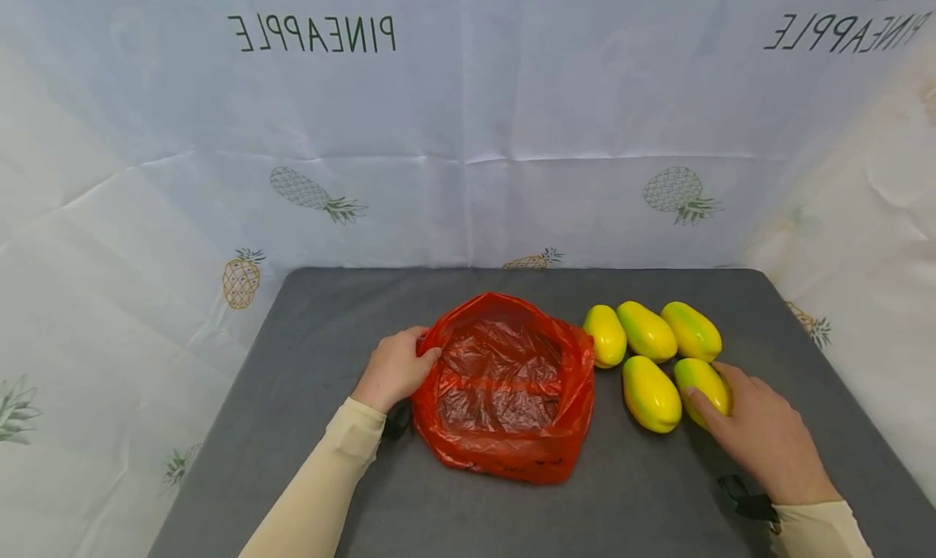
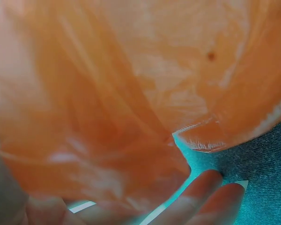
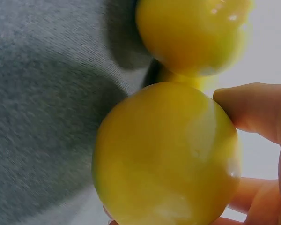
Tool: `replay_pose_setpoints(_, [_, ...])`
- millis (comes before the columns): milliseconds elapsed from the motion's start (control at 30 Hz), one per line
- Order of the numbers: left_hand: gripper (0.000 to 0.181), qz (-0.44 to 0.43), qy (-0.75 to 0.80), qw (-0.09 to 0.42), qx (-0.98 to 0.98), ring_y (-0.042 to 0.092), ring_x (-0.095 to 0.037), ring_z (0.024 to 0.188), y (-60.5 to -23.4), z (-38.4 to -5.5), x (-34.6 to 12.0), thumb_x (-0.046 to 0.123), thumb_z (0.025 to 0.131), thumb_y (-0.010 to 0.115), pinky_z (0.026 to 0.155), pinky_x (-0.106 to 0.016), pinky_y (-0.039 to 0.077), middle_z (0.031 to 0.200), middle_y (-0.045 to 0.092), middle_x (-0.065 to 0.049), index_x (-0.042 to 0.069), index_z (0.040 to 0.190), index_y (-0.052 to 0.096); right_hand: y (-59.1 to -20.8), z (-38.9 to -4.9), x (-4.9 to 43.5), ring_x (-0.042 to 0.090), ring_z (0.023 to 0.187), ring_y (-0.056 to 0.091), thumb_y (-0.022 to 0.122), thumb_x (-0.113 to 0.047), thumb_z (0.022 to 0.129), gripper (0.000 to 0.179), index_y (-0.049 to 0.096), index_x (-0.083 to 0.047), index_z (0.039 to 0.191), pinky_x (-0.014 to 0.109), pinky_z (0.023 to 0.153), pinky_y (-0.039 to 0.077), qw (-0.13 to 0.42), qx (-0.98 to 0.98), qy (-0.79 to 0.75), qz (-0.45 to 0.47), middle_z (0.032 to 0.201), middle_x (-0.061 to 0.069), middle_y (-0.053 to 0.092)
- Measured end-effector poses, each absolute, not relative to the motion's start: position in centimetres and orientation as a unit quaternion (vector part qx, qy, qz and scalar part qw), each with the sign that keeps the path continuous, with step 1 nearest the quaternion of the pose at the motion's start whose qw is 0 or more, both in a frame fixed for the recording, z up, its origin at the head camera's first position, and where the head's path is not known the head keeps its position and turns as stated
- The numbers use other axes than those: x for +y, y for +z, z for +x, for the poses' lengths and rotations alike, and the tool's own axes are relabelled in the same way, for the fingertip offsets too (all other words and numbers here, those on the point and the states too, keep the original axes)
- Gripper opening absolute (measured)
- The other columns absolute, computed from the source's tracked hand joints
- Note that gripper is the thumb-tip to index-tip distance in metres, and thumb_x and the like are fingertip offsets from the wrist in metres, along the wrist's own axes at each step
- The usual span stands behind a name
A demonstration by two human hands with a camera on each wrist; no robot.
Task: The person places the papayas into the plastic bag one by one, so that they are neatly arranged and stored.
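Pinching mouth-up bag (image 1: 504,457), left hand (image 1: 393,371), curling round diagonally pointing mango (image 1: 704,382), right hand (image 1: 775,434)

My left arm (image 1: 310,485) reaches forward and inward, its sleeve (image 1: 354,432) ending at the wrist, and my left hand (image 1: 398,369) grips with the thumb (image 1: 430,358) lying forward and the fingers partly hidden in the head view. My right arm (image 1: 819,529) shows only briefly at the lower right, and my right hand (image 1: 775,436) angles forward and leftward, its thumb and fingers set apart in a curved hold. My hands are well apart, the left slightly farther forward.
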State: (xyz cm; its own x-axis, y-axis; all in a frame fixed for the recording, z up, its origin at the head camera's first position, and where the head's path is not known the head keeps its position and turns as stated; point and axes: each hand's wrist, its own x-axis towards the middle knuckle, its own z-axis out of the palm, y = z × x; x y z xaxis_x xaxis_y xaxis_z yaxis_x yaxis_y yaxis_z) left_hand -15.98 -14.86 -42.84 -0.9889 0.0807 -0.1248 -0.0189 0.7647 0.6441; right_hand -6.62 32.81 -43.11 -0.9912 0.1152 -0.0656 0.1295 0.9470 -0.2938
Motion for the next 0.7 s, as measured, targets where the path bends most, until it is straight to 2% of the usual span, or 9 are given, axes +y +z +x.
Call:
replay_pose_setpoints(267, [0.043, 0.020, 0.340, 0.072, 0.938, 0.075, -0.017, 0.080, -43.0, -16.1, -15.0, 0.025, 0.104, 0.071, 0.073, -0.039, 0.067, 0.124, 0.078, -0.015, 0.005, 0.142, 0.068, -41.1, -6.4, 32.0, 0.052, 0.098, 0.065, 0.059, -0.060, 0.106, 0.085, 0.051, 0.013, 0.148, 0.061, 0.069, 0.052, -0.020, 0.987, -0.153, 0.055, 0.128, 0.043, 0.062])
replay_pose_setpoints(467, [0.044, 0.015, 0.341, 0.079, 0.936, 0.074, -0.016, 0.077, -43.0, -16.1, -15.3, 0.026, 0.105, 0.071, 0.071, -0.037, 0.066, 0.124, 0.078, -0.014, 0.006, 0.143, 0.068, -39.5, -7.6, 29.9, 0.057, 0.110, 0.062, 0.055, -0.065, 0.106, 0.088, 0.051, 0.009, 0.152, 0.067, 0.077, 0.051, -0.018, 0.986, -0.161, 0.042, 0.138, 0.043, 0.058])
replay_pose_setpoints(700, [0.043, 0.022, 0.330, 0.066, 0.941, 0.076, -0.020, 0.085, -42.9, -16.0, -14.9, 0.027, 0.105, 0.071, 0.078, -0.040, 0.067, 0.126, 0.078, -0.013, 0.007, 0.142, 0.069, -38.3, -9.3, 26.1, 0.056, 0.118, 0.061, 0.055, -0.064, 0.106, 0.084, 0.050, 0.002, 0.157, 0.073, 0.085, 0.049, -0.029, 0.982, -0.188, 0.014, 0.144, 0.039, 0.059])
